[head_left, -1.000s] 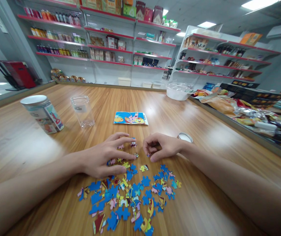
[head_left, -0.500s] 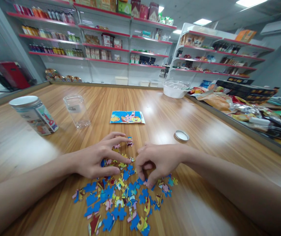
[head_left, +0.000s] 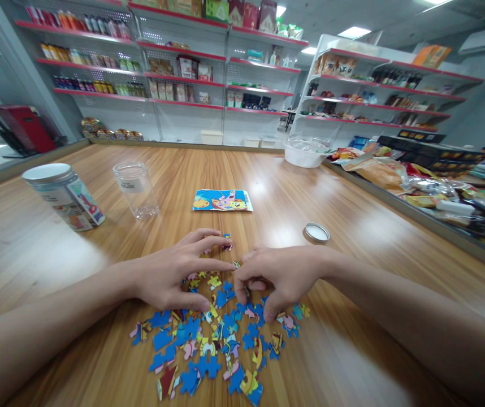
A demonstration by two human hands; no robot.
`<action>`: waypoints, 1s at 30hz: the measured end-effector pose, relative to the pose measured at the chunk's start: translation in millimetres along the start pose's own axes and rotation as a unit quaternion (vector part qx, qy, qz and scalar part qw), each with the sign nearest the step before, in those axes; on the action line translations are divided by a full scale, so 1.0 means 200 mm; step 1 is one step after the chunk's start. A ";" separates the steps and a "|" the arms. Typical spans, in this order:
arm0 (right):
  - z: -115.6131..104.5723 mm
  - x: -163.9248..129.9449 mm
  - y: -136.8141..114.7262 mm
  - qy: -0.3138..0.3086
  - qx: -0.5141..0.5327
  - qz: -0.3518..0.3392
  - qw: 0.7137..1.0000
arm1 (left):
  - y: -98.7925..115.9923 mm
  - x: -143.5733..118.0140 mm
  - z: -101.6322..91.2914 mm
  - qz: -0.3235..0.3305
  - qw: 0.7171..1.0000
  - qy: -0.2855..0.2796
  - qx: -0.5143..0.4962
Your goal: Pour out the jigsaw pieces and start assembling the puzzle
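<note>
Left hand (head_left: 174, 277) rests splayed, open, on the far edge of the puzzle pieces (head_left: 221, 345); right hand (head_left: 276, 277) just beside it, fingers curled onto pieces, grip indeterminate.

A lidded jar (head_left: 65, 195) stands left of an open jar (head_left: 136, 190). A card (head_left: 222, 200) and lid (head_left: 316, 232) lie apart; shelves (head_left: 174, 73) behind.

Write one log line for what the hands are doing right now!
left hand: fingers spread on scattered blue cardboard puzzle pieces | right hand: fingertips curled onto pieces | surface: wooden table
</note>
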State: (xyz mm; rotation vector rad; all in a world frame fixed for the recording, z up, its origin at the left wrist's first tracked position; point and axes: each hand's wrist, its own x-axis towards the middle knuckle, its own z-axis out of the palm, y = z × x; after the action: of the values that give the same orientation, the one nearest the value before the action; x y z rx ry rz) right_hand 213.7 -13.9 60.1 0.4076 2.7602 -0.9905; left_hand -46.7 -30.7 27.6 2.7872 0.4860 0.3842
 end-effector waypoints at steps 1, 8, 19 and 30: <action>0.01 0.00 0.00 0.008 0.002 0.003 1.000 | 0.00 0.00 0.00 -0.001 1.000 -0.001 0.001; 0.14 0.04 0.03 0.080 0.147 -0.114 0.979 | 0.00 0.00 -0.01 0.002 1.000 0.013 -0.024; 0.21 0.09 -0.03 0.196 0.029 -0.214 0.957 | -0.02 -0.01 0.00 -0.006 0.999 -0.022 -0.033; 0.29 0.12 -0.04 0.179 0.006 -0.271 0.946 | -0.03 0.00 0.00 -0.050 0.988 0.115 -0.095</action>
State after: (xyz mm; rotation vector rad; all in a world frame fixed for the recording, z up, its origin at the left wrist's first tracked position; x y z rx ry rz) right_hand 192.8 -52.8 15.2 -0.2179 3.2900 -1.1356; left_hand -48.9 -24.8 25.5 2.5368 0.6041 0.6951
